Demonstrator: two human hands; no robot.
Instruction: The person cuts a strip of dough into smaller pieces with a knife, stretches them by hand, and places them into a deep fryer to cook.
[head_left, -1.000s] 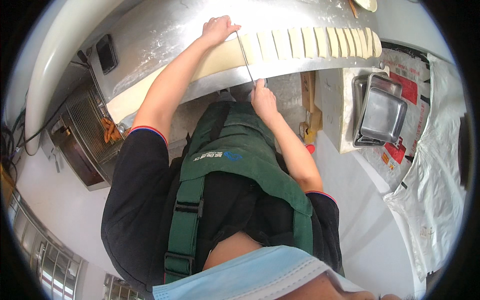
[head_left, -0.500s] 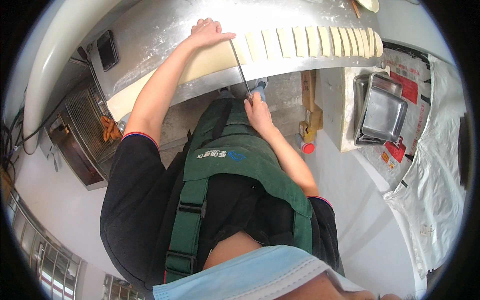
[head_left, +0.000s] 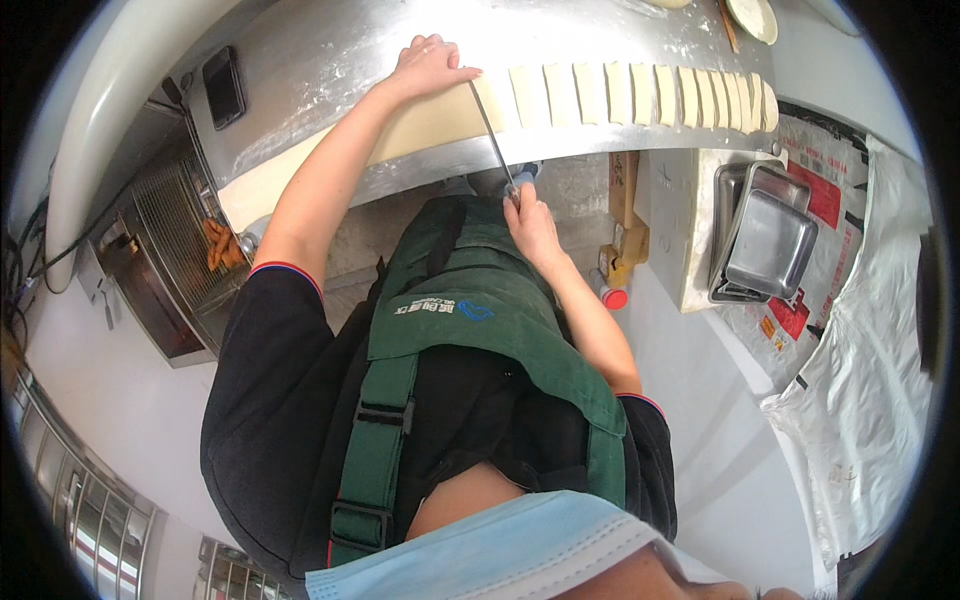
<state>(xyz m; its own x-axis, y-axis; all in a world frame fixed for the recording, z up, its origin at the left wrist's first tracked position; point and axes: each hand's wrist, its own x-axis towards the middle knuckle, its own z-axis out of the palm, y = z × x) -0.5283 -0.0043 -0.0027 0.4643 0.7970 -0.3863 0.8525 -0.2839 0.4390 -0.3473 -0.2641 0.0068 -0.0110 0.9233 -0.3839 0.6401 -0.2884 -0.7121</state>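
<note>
A long, pale strip of rolled dough (head_left: 425, 128) lies along the near edge of the metal worktable. My right hand (head_left: 533, 228) is closed round the handle of a long knife (head_left: 491, 130), whose narrow blade lies across the strip. On the far edge of the dough rests my left hand (head_left: 430, 68), its thumb stretched out beside the blade's tip and its other fingers loosely bent, holding nothing. To the right of the blade, several cut dough strips (head_left: 590, 95) stand in a row, spaced apart near the knife and closer together at the right end.
A dark phone (head_left: 223, 87) lies on the worktable (head_left: 310, 70) at the left. Below it, brown fried pieces (head_left: 221, 243) sit on a wire rack (head_left: 185, 225). Stacked metal trays (head_left: 772, 235) stand at the right. A pale bowl (head_left: 754, 17) is at the far right.
The whole view has shifted slightly, so the table sits lower and farther right in it. Both hands and the knife keep nearly the same place on the dough.
</note>
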